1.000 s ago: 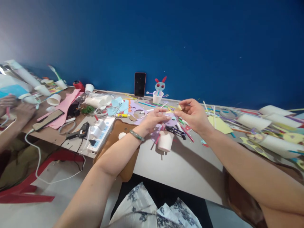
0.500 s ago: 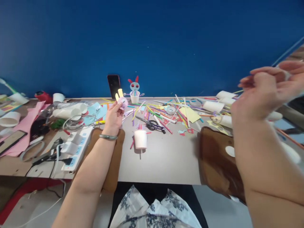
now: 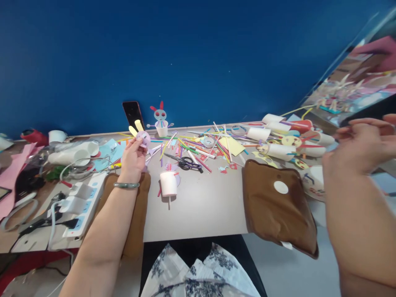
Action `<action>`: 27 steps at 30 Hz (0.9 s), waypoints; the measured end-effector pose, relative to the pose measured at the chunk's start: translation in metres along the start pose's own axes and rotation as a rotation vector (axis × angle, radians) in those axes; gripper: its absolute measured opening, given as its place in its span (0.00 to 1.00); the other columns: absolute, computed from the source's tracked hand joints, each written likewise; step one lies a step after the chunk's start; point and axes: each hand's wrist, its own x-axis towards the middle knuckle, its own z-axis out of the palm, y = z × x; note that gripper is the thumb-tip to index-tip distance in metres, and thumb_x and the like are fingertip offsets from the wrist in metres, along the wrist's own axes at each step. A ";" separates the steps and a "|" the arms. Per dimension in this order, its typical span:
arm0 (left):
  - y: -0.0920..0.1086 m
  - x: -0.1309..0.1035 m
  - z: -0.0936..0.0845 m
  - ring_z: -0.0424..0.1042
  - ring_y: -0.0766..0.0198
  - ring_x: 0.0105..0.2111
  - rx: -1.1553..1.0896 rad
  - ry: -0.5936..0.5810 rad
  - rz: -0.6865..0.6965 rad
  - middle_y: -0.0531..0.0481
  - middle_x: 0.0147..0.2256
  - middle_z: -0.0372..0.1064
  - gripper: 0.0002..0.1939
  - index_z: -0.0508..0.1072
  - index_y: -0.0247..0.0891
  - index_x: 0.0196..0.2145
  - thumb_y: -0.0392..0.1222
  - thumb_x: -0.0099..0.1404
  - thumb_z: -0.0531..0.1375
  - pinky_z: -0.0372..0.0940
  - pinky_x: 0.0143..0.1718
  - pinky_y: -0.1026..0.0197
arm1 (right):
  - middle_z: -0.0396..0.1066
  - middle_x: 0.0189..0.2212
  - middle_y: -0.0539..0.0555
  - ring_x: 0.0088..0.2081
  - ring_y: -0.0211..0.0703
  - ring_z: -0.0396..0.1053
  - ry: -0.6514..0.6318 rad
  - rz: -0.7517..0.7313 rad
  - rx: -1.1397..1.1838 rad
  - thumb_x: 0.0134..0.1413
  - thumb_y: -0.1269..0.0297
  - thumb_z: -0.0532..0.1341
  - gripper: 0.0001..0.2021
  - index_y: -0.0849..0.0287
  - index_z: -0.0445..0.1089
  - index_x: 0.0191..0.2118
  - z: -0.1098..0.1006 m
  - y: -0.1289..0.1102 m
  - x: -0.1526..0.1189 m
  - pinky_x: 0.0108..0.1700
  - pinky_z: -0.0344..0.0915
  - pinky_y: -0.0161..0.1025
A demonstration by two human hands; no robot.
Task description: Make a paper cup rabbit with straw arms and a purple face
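My left hand (image 3: pixel 132 159) holds up a small purple paper head with two yellow ears (image 3: pixel 140 134), above the table's left centre; a green bangle sits on that wrist. My right hand (image 3: pixel 360 144) is raised at the far right, fingers loosely bent and blurred, with nothing clearly in it. An upturned white paper cup (image 3: pixel 168 183) with straw pieces stuck in it stands on the grey table (image 3: pixel 204 210) just right of the left hand. Black scissors (image 3: pixel 185 163) lie behind the cup.
A finished bunny cup figure (image 3: pixel 161 121) and a phone (image 3: pixel 131 110) lean on the blue wall. Coloured straws (image 3: pixel 213 150) litter the table. Brown pads lie at left (image 3: pixel 136 218) and right (image 3: pixel 275 206). A power strip (image 3: pixel 82 204) sits left; decorated cups (image 3: pixel 278 148) right.
One second ago both hands worked together on the purple head over the cup. The right hand has since swung away right and up; the left keeps the head. The view has turned right.
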 end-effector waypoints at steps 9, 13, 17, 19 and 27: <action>-0.003 -0.001 0.002 0.70 0.74 0.21 0.038 -0.011 -0.062 0.58 0.23 0.73 0.11 0.71 0.37 0.29 0.25 0.52 0.67 0.62 0.23 0.71 | 0.71 0.31 0.50 0.26 0.38 0.68 -0.115 -0.265 0.016 0.53 0.74 0.58 0.13 0.52 0.62 0.44 0.018 0.036 0.037 0.31 0.66 0.42; -0.003 -0.004 0.004 0.69 0.73 0.20 0.031 -0.023 -0.083 0.58 0.21 0.71 0.10 0.71 0.36 0.28 0.25 0.53 0.65 0.63 0.22 0.71 | 0.76 0.45 0.63 0.38 0.45 0.75 -0.895 -0.229 -0.574 0.64 0.64 0.53 0.18 0.61 0.65 0.57 0.051 0.050 0.001 0.38 0.71 0.44; -0.002 -0.004 0.004 0.68 0.74 0.19 0.024 -0.022 -0.109 0.57 0.22 0.72 0.09 0.71 0.35 0.27 0.25 0.53 0.64 0.61 0.21 0.71 | 0.78 0.49 0.63 0.48 0.57 0.76 -1.318 -0.329 -0.665 0.47 0.53 0.72 0.33 0.59 0.72 0.59 0.095 0.067 -0.069 0.48 0.72 0.47; -0.002 -0.002 0.002 0.68 0.74 0.19 0.013 -0.022 -0.113 0.57 0.22 0.72 0.09 0.71 0.35 0.27 0.24 0.53 0.64 0.60 0.21 0.71 | 0.75 0.56 0.62 0.54 0.61 0.73 -1.432 -0.426 -0.700 0.42 0.54 0.74 0.39 0.55 0.70 0.63 0.121 0.076 -0.101 0.55 0.68 0.49; 0.000 0.005 -0.005 0.69 0.75 0.20 -0.019 -0.003 -0.100 0.57 0.22 0.71 0.07 0.72 0.35 0.29 0.26 0.55 0.64 0.61 0.22 0.72 | 0.77 0.53 0.65 0.50 0.61 0.75 -1.521 -0.725 -0.809 0.56 0.69 0.57 0.25 0.59 0.75 0.58 0.189 0.088 -0.130 0.50 0.68 0.49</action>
